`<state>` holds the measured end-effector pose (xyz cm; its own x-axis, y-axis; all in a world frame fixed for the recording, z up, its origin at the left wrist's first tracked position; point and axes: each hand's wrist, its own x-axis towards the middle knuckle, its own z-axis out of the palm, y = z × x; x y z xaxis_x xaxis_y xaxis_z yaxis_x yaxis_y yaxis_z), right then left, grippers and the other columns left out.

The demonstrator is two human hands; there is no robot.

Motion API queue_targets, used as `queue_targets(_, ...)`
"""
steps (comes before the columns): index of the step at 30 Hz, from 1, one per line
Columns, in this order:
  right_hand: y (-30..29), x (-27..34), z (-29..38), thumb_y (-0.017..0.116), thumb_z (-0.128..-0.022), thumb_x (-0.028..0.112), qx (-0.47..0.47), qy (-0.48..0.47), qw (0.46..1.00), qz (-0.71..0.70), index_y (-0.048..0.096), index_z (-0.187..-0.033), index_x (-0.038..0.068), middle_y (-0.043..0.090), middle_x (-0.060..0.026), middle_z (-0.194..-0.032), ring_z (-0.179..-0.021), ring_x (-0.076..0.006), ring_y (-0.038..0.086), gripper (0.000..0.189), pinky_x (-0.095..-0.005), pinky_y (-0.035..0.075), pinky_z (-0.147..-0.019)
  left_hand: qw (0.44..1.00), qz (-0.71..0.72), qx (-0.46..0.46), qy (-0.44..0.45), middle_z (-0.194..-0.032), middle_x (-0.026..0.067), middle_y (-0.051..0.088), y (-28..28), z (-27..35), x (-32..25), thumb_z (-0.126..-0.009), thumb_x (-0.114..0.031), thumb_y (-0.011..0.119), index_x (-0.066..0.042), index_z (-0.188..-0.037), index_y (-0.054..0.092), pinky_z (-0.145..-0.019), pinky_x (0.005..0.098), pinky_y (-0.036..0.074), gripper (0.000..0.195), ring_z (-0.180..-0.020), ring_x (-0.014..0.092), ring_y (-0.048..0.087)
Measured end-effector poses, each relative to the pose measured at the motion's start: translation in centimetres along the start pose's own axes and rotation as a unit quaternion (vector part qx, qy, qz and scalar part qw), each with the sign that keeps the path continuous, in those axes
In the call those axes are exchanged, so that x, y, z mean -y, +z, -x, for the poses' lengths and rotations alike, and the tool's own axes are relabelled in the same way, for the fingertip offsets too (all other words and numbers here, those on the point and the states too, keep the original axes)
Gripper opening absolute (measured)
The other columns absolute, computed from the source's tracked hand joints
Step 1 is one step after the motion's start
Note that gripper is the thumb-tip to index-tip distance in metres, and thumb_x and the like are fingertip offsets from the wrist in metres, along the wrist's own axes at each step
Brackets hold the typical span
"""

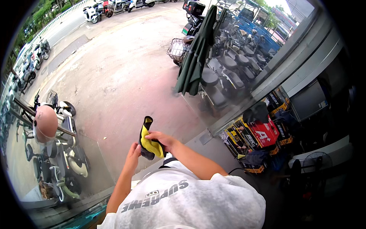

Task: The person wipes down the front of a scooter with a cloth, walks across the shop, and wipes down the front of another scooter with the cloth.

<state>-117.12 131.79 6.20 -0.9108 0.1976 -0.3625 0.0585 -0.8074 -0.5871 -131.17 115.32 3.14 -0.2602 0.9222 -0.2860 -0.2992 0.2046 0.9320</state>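
Note:
A yellow cloth with a dark grey back and black edging [154, 146] is bunched between my two hands in front of my waist. My left hand [133, 150] grips its grey side at the lower left. From the right, my right hand [160, 138] pinches the yellow face between thumb and fingers. One black-trimmed end sticks up above the hands, and the lower end hangs close to my shirt. Folds hide part of the cloth and several fingertips.
A pink helmet [46, 123] hangs at the left glass door's handle. A folded dark green umbrella [197, 57] stands by the right glass door [228, 94]. Stacked battery cartons [251, 133] and a fan [317, 160] are on the right. Scooters [71, 163] stand outside.

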Motion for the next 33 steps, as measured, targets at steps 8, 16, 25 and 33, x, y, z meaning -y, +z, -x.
queue_targets(8, -5.3, 11.3, -4.9, 0.062, -0.095, 0.022, -0.006, 0.01, 1.0, -0.008, 0.062, -0.119, 0.007, 0.07, -0.0062, -0.104, -0.09, -0.0171, 0.069, 0.028, -0.0332, 0.056, -0.08, 0.998, 0.038, -0.026, -0.036, -0.112, -0.0021, 0.061, 0.5, -14.3, -4.0, -0.108, -0.032, 0.048, -0.009, -0.123, 0.053, -0.091, 0.0281, 0.046, 0.027, -0.102, 0.007, 0.057)
queue_targets(16, -9.4, 18.3, -14.0, 0.061, -0.095, 0.023, -0.004, -0.001, 0.996, -0.084, 0.058, -0.129, 0.002, 0.068, -0.0125, -0.121, -0.106, -0.0226, 0.068, 0.041, -0.0379, 0.055, -0.094, 0.982, 0.18, -0.039, -0.05, -0.119, 0.0032, 0.067, -7.0, -25.9, -6.3, -0.107, -0.028, 0.045, -0.01, -0.126, 0.057, -0.093, 0.0342, 0.047, 0.029, -0.106, 0.015, 0.063)
queue_targets(25, -12.2, 24.7, -34.4, 0.061, -0.09, 0.023, -0.033, -0.042, 0.994, -0.092, 0.058, -0.129, 0.0, 0.066, -0.014, -0.124, -0.109, -0.0264, 0.066, 0.045, -0.0409, 0.053, -0.097, 0.947, 0.305, -0.043, -0.087, -0.133, 0.0144, 0.063, -24.9, -40.6, -10.9, -0.102, -0.027, 0.041, 0.0, -0.132, 0.058, -0.105, 0.0444, 0.045, 0.044, -0.122, 0.028, 0.06)
queue_targets(33, -9.5, 35.8, -51.5, 0.061, -0.088, 0.026, -0.013, -0.021, 0.996, -0.081, 0.065, -0.12, -0.007, 0.069, -0.0202, -0.121, -0.112, -0.0335, 0.067, 0.046, -0.0444, 0.051, -0.102, 0.958, 0.273, 0.002, -0.083, -0.134, 0.0089, 0.063, -35.9, -52.1, -23.8, -0.106, -0.043, 0.042, -0.006, -0.136, 0.056, -0.109, 0.0415, 0.042, 0.05, -0.122, 0.022, 0.06)
